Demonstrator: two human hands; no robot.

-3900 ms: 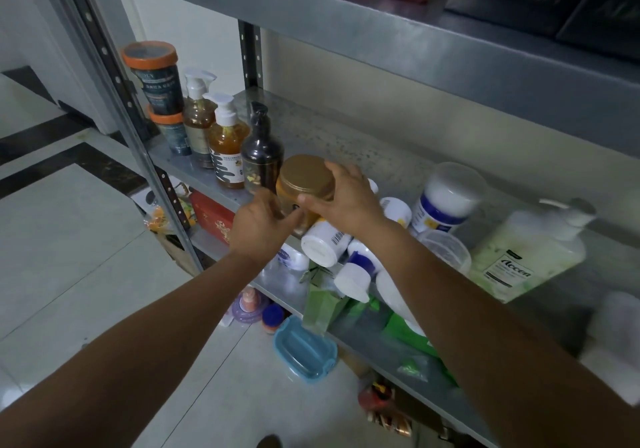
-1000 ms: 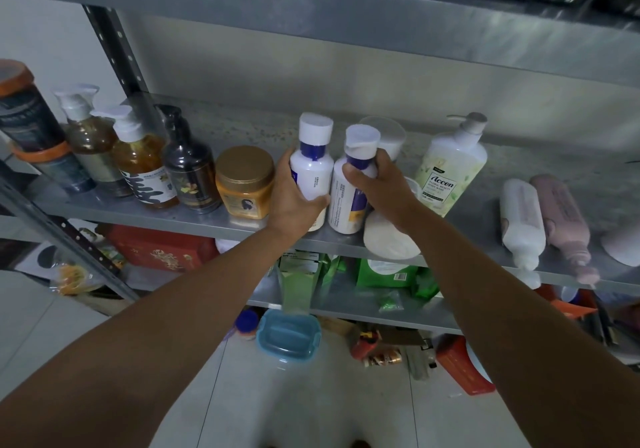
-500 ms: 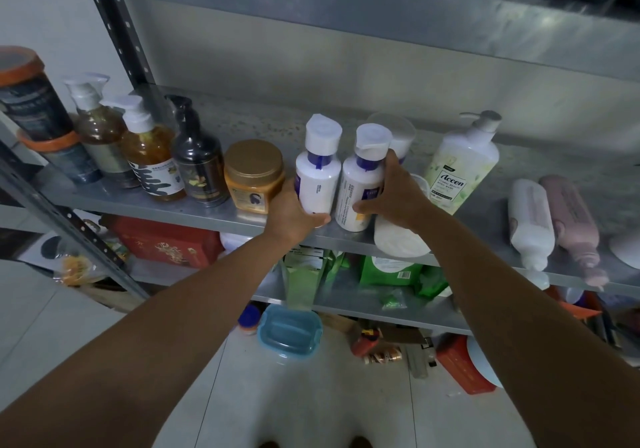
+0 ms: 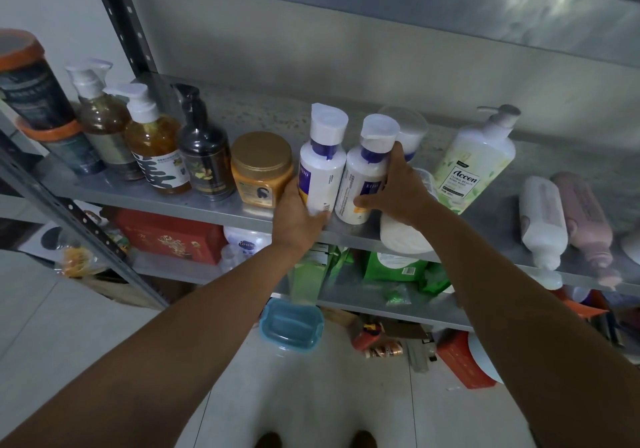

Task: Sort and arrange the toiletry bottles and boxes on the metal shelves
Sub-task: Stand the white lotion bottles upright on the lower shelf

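Metal shelf (image 4: 138, 195) at hand level. My left hand (image 4: 298, 217) curls round the base of the left white bottle (image 4: 322, 170). My right hand (image 4: 396, 188) wraps the right white bottle (image 4: 365, 181), thumb across its front. Both bottles are upright and side by side. Just left of my left hand is a gold-lid jar (image 4: 261, 167), then a dark pump bottle (image 4: 205, 158), two amber pump bottles (image 4: 152, 146), and orange-lid canisters (image 4: 31, 80). A white tub (image 4: 407, 129) sits behind my right hand, partly hidden. The Accen pump bottle (image 4: 478, 163) stands just right. A lying white bottle (image 4: 401, 240) is under my right wrist. Well right, a white flat bottle (image 4: 542, 219) and a pink flat bottle (image 4: 581, 217) lie together. Below my hands are a red box (image 4: 169, 236) and green packs (image 4: 391, 267).
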